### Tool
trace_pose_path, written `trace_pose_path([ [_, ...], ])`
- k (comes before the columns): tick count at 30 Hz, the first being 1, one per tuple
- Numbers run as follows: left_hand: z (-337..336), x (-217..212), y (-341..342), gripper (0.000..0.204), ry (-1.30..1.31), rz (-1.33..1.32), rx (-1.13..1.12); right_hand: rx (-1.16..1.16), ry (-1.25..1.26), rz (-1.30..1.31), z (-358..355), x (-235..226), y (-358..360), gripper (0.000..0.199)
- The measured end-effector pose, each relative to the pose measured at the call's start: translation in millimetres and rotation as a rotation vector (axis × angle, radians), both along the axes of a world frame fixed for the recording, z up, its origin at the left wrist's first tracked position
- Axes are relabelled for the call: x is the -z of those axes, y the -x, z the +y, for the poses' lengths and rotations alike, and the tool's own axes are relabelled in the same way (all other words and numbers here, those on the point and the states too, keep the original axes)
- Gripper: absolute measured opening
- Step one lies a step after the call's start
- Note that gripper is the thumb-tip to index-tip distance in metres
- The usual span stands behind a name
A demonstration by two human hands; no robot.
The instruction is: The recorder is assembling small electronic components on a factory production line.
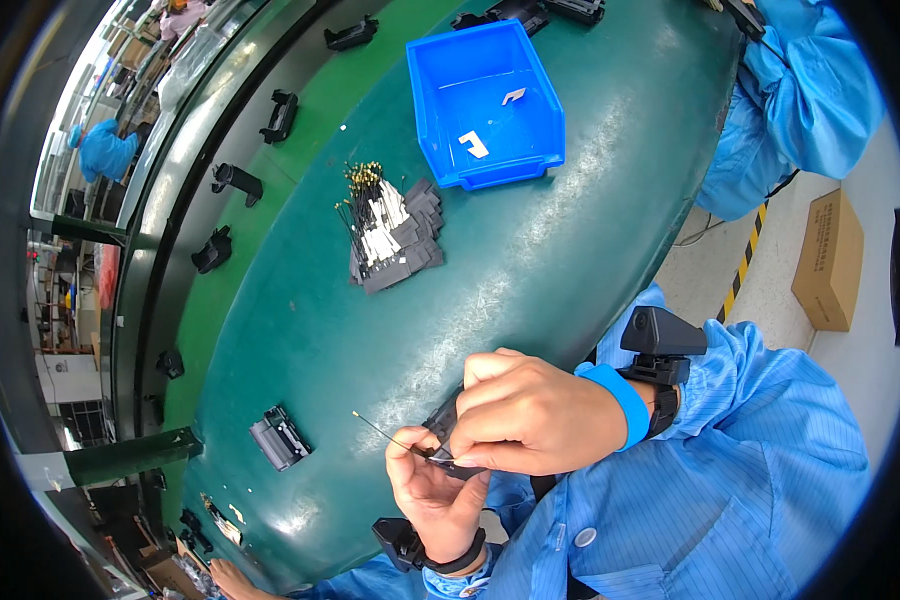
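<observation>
Near the table's front edge, my two hands meet around a black plastic housing (442, 416). My left hand (436, 492) is closed on it from below, thumb and fingers curled around its lower end. From above, my right hand (525, 412) wraps over the housing, its fingertips pressed close to the left thumb. A thin cable (380, 430) with a small gold tip sticks out past the left fingers. Between the fingertips a small pale strip shows; most of the housing is hidden by my fingers.
A pile of black flat pieces with cables (395, 235) lies ahead, beside a blue bin (485, 110) holding two white cut-outs. Another black housing (280, 438) rests at left. Several housings sit on the green belt (300, 130). A blue-sleeved person (810, 90) is at far right.
</observation>
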State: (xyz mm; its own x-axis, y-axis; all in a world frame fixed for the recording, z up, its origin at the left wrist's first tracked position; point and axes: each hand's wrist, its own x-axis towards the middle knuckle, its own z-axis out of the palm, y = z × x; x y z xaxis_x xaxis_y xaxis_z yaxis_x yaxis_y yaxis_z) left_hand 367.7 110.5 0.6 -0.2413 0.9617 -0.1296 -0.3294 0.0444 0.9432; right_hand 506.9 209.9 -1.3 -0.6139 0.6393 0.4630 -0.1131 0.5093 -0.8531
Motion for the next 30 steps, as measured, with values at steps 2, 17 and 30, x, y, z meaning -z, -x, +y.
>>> trace_pose_path([
  [2, -1.2, 1.9, 0.9, 0.068, -0.009, 0.005, 0.002, 0.001, -0.002, 0.001, 0.3, 0.6, -0.3, 0.014],
  [17, -3.5, 0.0, 1.1, 0.065, 0.024, -0.055, -0.015, -0.035, -0.020, 0.008, 1.5, 0.2, 0.5, 0.005],
  [30, -0.9, -1.1, 1.4, 0.065, -0.029, -0.027, 0.021, -0.041, -0.022, 0.013, 2.6, -0.2, 1.2, 0.006],
])
